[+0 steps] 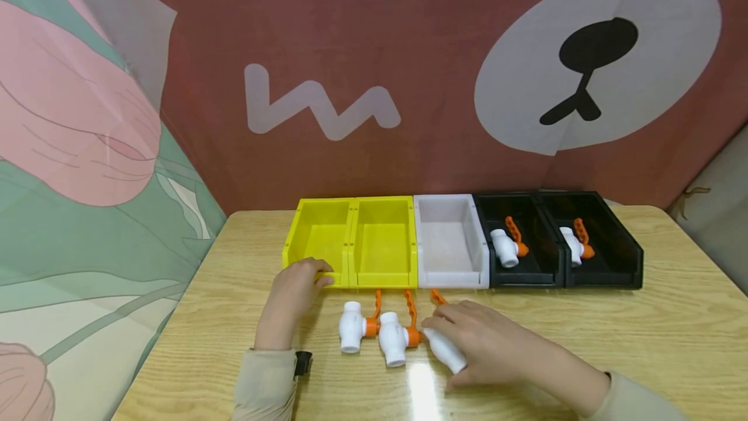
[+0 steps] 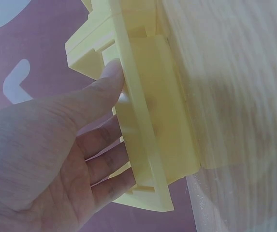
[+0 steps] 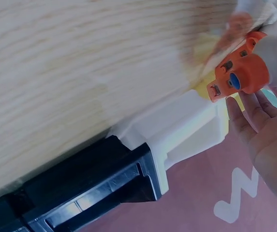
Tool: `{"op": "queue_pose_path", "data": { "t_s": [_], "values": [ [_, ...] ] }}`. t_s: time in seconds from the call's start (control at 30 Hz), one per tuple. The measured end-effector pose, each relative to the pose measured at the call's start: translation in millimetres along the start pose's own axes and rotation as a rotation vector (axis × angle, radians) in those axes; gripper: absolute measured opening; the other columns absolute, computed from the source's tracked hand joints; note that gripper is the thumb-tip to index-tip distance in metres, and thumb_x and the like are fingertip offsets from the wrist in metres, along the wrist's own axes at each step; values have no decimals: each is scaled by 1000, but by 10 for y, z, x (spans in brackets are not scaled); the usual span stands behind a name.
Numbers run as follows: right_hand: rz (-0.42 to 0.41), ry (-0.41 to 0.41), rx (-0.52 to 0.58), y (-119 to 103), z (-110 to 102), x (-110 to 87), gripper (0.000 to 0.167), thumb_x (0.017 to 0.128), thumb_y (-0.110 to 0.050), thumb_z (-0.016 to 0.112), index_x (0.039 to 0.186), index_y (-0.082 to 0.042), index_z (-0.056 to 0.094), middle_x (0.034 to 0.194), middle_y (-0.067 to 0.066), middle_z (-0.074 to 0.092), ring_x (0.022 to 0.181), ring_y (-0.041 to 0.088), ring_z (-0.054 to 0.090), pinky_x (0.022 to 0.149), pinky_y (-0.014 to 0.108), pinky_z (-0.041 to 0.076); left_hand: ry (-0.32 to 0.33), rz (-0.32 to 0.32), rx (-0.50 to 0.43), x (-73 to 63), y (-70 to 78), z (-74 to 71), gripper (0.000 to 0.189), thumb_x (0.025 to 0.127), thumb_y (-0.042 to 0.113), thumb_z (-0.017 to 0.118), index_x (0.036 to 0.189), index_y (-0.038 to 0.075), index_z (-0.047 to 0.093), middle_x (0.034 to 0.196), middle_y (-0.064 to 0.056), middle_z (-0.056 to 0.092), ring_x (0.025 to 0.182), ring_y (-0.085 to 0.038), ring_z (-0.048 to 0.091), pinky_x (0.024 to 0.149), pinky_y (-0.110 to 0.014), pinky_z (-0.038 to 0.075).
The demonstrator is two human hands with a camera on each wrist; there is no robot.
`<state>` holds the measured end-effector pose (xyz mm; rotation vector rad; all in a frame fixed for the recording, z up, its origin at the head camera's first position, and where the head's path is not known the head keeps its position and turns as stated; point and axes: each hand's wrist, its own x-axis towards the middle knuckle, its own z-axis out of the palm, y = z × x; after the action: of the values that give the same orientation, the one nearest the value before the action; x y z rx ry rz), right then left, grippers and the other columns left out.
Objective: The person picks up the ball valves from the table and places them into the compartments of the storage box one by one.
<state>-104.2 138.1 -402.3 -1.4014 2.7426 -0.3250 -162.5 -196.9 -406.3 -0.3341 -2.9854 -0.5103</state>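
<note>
My left hand rests on the front rim of the leftmost yellow bin, thumb at the edge and the other fingers reaching inside, loosely bent. On the right, my right hand holds a white ball valve with an orange handle, low over the table. The right wrist view shows that valve's orange handle beside the fingertips; part of the white body is cut off by the frame. Left of it lie two similar ball valves, one nearer and one farther left, orange handles pointing toward the bins.
Behind the valves, a row of bins stands side by side: another yellow bin, a white bin and two black bins, the left and right each holding one ball valve. A patterned cloth hangs behind the wooden table.
</note>
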Motion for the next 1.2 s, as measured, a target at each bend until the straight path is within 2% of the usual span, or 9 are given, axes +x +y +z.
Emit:
{"op": "queue_pose_path", "data": {
  "t_s": [0.33, 0.6, 0.8, 1.0, 1.2],
  "values": [
    [40, -32, 2, -38, -128, -28, 87, 74, -71, 70, 139, -16, 55, 130, 3, 57, 114, 25, 57, 99, 50, 47, -21, -18, 2, 7, 0, 5, 18, 90, 21, 74, 104, 10, 76, 100, -6, 71, 91, -26, 68, 77, -42, 57],
    [34, 18, -12, 4, -233, -24, 86, 71, -65, 78, 136, -13, 56, 126, 1, 57, 115, 25, 56, 102, 50, 46, -22, -21, 3, 5, -10, 11, 19, 90, 21, 74, 104, 10, 76, 100, -6, 71, 92, -27, 68, 78, -42, 57],
    [82, -31, -4, 11, -360, 26, 89, 71, -63, 80, 139, -13, 54, 132, 3, 57, 114, 25, 57, 101, 52, 45, -18, -20, 4, -5, -16, 10, 19, 90, 21, 74, 105, 10, 76, 101, -6, 71, 92, -27, 68, 77, -42, 57],
    [75, 16, -57, 40, -441, 84, 90, 68, -60, 84, 137, -10, 56, 127, 6, 59, 108, 25, 60, 98, 51, 48, -19, -20, 7, -5, -10, 2, 19, 90, 21, 74, 105, 10, 76, 99, -6, 71, 91, -27, 68, 77, -42, 57],
    [84, 111, -142, 90, -450, 136, 87, 66, -54, 88, 132, -7, 57, 119, 8, 62, 102, 26, 62, 90, 50, 52, -18, -15, 9, 12, -5, 2, 19, 90, 21, 74, 104, 10, 76, 98, -5, 71, 91, -26, 68, 78, -42, 56]
  ]
}}
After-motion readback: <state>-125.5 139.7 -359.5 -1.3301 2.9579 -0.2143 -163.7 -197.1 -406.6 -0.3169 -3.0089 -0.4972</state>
